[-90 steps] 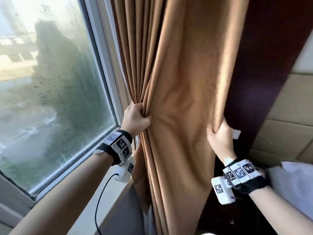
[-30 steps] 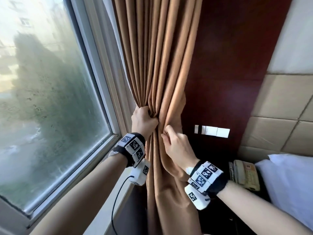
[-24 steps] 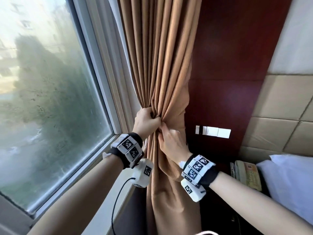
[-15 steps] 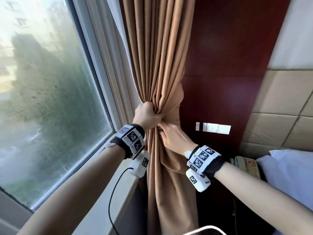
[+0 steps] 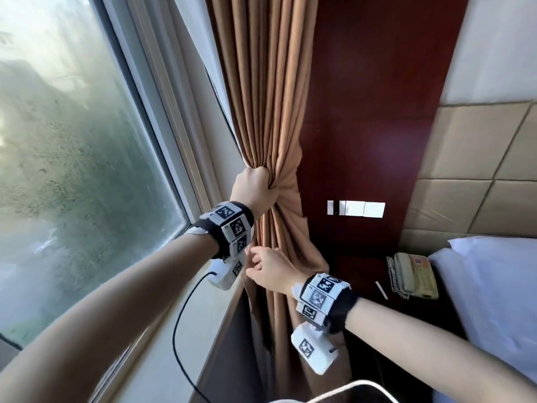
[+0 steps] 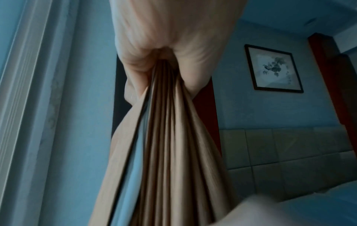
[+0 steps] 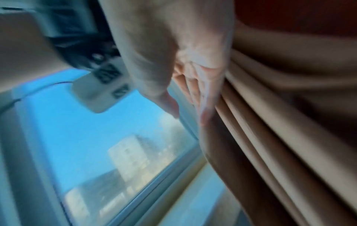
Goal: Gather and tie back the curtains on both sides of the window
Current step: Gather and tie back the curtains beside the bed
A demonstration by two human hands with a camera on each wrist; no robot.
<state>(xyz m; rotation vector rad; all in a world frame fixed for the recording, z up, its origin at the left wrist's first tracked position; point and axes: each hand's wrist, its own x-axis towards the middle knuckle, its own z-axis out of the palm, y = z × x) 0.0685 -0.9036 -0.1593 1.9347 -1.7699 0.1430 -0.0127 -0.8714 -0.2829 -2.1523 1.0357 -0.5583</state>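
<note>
The brown curtain [image 5: 270, 97] hangs at the window's right side, drawn into a tight bunch of pleats. My left hand [image 5: 261, 184] grips that bunch at its narrowest point, fingers wrapped round the folds. The left wrist view looks up at the left hand [image 6: 170, 38] squeezing the curtain [image 6: 168, 137]. My right hand [image 5: 255, 261] is lower, just under the left wrist, at the curtain's window-side edge. In the blurred right wrist view its fingers [image 7: 204, 97] lie straight along the curtain [image 7: 270, 122], thumb apart, holding nothing.
The window pane [image 5: 72, 141] and pale sill [image 5: 180, 330] lie to the left. A dark red wall panel [image 5: 363, 112] behind the curtain carries a white switch plate [image 5: 356, 208]. A telephone [image 5: 411, 274] sits on a dark nightstand beside a white pillow [image 5: 488, 286].
The spread curtain was drawn into one bunch. In the last half second my right hand let go of the bunch and dropped below the left wrist; the left hand keeps its grip.
</note>
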